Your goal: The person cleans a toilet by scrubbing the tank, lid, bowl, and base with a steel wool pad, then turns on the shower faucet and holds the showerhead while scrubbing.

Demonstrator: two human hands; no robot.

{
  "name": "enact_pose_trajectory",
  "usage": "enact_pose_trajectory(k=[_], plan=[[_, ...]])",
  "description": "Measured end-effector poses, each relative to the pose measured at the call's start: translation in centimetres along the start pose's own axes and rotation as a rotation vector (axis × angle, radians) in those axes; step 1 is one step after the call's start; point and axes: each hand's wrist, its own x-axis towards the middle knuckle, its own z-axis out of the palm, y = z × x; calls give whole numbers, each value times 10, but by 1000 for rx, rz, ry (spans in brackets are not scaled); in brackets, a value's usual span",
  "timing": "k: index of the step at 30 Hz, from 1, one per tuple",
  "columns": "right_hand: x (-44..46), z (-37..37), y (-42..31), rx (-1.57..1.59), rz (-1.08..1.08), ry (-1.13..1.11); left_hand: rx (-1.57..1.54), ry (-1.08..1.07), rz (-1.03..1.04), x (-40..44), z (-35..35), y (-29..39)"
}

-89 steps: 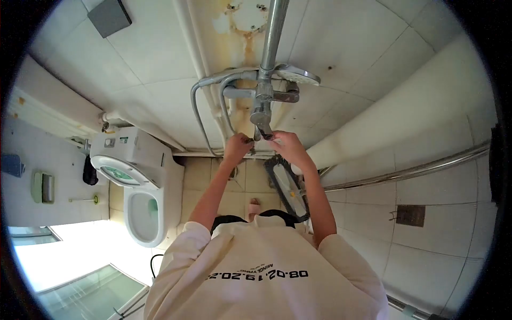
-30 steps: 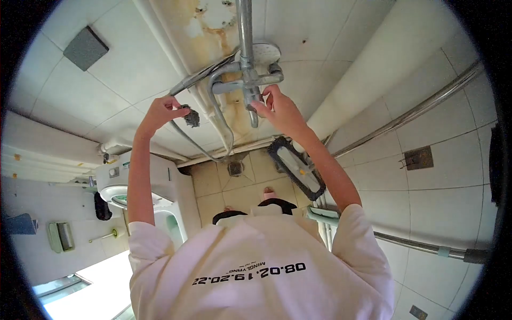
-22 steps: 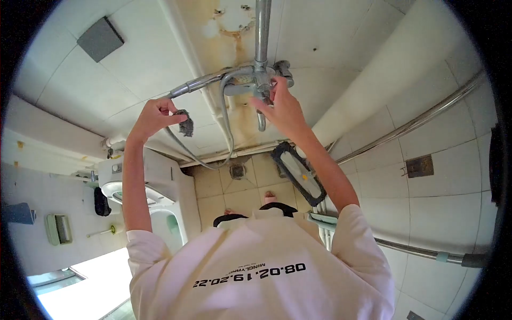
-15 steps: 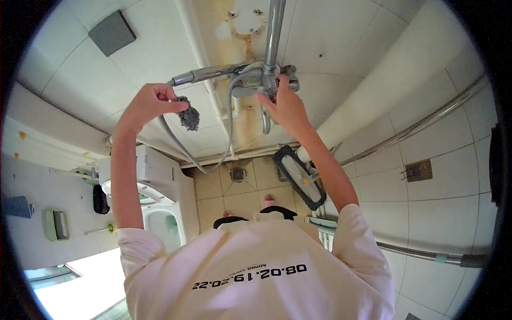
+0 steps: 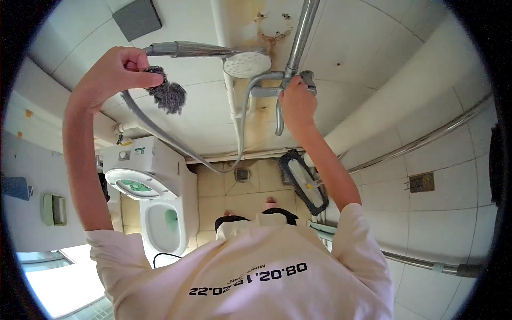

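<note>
My left hand (image 5: 120, 69) is closed around the bottom end of the shower head's handle (image 5: 197, 49). A dark grey, fuzzy scrubber (image 5: 166, 92) is pinched by the same hand and dangles below the thumb. The white, perforated face of the shower head (image 5: 248, 64) is turned toward me. From under my left hand the grey hose (image 5: 176, 144) loops down and back up to the chrome mixer tap (image 5: 266, 92) on the wall. My right hand (image 5: 298, 104) is wrapped over the tap body under the vertical pipe; its fingertips are partly hidden.
A white toilet (image 5: 165, 226) with its lid raised stands at the lower left. A mop head with a dark fringe (image 5: 304, 181) leans by the right wall near a thick white pipe (image 5: 405, 69). A floor drain (image 5: 242, 175) lies ahead of my feet.
My left hand has moved up and left with the shower head and scrubber, and the shower face has come into view left of the tap. My right hand's fingers have closed over the tap.
</note>
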Motion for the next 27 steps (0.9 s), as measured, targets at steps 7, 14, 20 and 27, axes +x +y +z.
enact_pose_trajectory(k=[7,14,20,27], plan=[[23,6,-3,-142,-9,-53,87,0,-112,-29,-8,-22],[32,-20,1,5,15,-246,118,-166,-122,-47,67,-86],[36,-20,9,138,42,-350,33,-369,-229,-50,146,-142],[24,-2,-34,-345,96,-215,91,-425,-22,-40,223,-168]])
